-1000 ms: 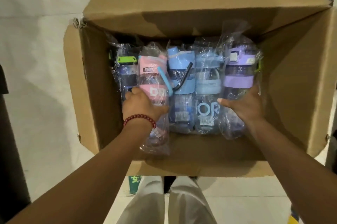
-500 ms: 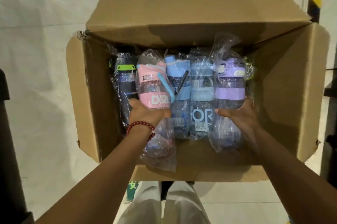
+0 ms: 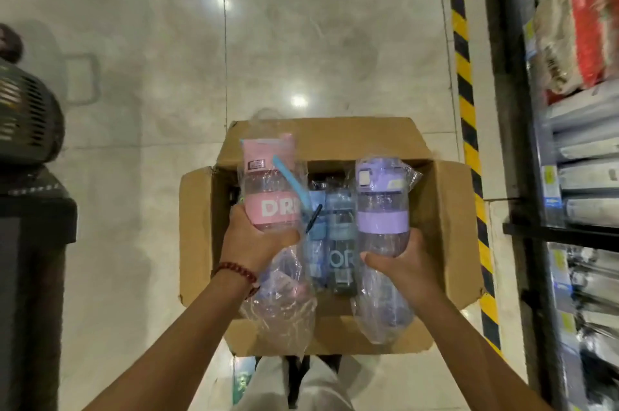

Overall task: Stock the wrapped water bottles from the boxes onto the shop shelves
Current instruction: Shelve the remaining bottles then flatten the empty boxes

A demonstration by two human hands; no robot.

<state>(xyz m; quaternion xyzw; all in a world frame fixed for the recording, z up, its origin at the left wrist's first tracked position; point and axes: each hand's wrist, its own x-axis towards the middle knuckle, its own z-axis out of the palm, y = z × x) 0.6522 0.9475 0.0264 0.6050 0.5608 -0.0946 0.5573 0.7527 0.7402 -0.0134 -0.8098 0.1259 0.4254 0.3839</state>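
At frame centre, the left hand (image 3: 256, 238) grips the pink-capped bottle (image 3: 271, 191) and the right hand (image 3: 403, 261) grips the purple-capped bottle (image 3: 382, 209), both held mid-body above the open box (image 3: 197, 226), apparently for transfer to the shelves (image 3: 582, 149) at right.

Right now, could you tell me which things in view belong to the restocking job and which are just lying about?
Part of the job:
- pink bottle, gripped by the left hand
- purple bottle, gripped by the right hand
- blue bottles in the cardboard box
- shop shelves

Just lying about:
- black basket
- striped floor tape
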